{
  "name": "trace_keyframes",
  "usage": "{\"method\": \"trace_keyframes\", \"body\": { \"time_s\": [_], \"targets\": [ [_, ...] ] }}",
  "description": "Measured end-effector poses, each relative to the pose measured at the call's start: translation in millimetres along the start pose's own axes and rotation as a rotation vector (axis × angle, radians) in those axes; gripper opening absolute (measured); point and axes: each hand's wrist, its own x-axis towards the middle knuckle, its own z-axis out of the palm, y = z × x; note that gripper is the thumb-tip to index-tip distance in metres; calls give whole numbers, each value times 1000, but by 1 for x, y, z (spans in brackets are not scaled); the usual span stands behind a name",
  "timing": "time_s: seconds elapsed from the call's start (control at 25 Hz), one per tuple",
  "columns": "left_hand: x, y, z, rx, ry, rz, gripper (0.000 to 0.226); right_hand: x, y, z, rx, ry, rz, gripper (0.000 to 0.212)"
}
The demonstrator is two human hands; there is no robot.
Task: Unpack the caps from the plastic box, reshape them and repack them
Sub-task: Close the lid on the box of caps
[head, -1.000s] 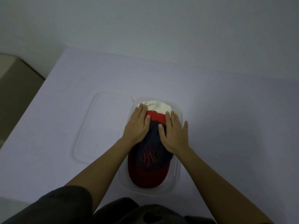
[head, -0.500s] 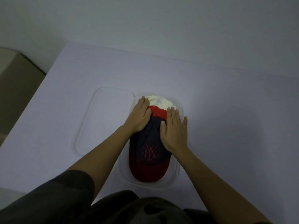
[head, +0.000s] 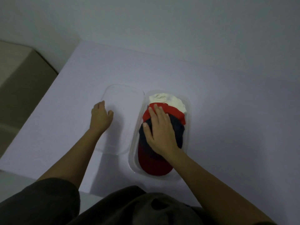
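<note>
A clear plastic box (head: 188, 127) stands on the table and holds stacked caps. On top lies a navy cap with a red brim (head: 154, 164). A red cap (head: 174, 112) shows beyond it, and a white cap (head: 167, 99) lies at the far end. My right hand (head: 159, 131) rests flat on the navy cap's crown, fingers spread, pressing down. My left hand (head: 100, 116) lies over the left edge of the clear lid (head: 125, 103), which is flat on the table left of the box. Its fingers are loosely apart; whether they grip the lid's edge is unclear.
The white table (head: 227, 103) meets a grey wall at the back. Its left edge drops off to a beige floor or piece of furniture (head: 21, 82). My dark clothing fills the bottom of the view.
My left hand has left the caps and moved left onto the lid's edge. My right hand slid to the middle of the navy cap. The camera view shifted a little.
</note>
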Motion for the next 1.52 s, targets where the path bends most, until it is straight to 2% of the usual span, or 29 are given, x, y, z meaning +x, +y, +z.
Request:
{"method": "trace_keyframes", "body": {
  "time_s": [0.12, 0.2, 0.44, 0.56, 0.68, 0.84, 0.92, 1.0, 1.08, 1.2, 1.28, 1.36, 1.44, 1.52],
  "targets": [
    [-7, -44, -1, 197, -59, -268, 68, -9, -28, 28, -111, -126, -58, 71],
    [-13, -61, -2, 244, -79, -352, 71, -19, -40, 47, -189, -168, -52, 77],
    [-9, -80, -4, 238, -44, -211, 56, -33, -46, 73, -293, -232, 66, 84],
    [-11, -86, -14, 64, -24, -171, 40, -37, -48, 67, -268, -201, 79, 83],
    [-19, -90, -35, -250, -48, -141, 31, -40, -40, 52, -204, -42, 112, 79],
    [-21, -97, -62, -521, 14, -151, 43, -54, -5, 24, -89, 309, 303, 66],
    [-17, -98, -76, -605, 42, -181, 53, -66, 19, 14, -27, 400, 457, 65],
    [-17, -92, -86, -714, 94, -189, 52, -80, 37, 8, 157, 390, 621, 63],
    [-26, -72, -87, -844, 102, -194, 44, -89, 48, 12, 501, 307, 758, 57],
    [-56, -31, -66, -969, -12, -185, 35, -94, 58, 19, 911, 294, 838, 55],
    [-79, -10, -41, -975, -100, -181, 37, -93, 59, 15, 1116, 318, 898, 54],
    [-100, 5, -16, -931, -170, -193, 40, -95, 60, 7, 1274, 298, 902, 62],
    [-115, 15, 2, -847, -191, -182, 44, -95, 64, 0, 1380, 281, 875, 70],
    [-127, 23, 13, -755, -201, -152, 51, -93, 65, -5, 1387, 265, 874, 71]
  ]
}}
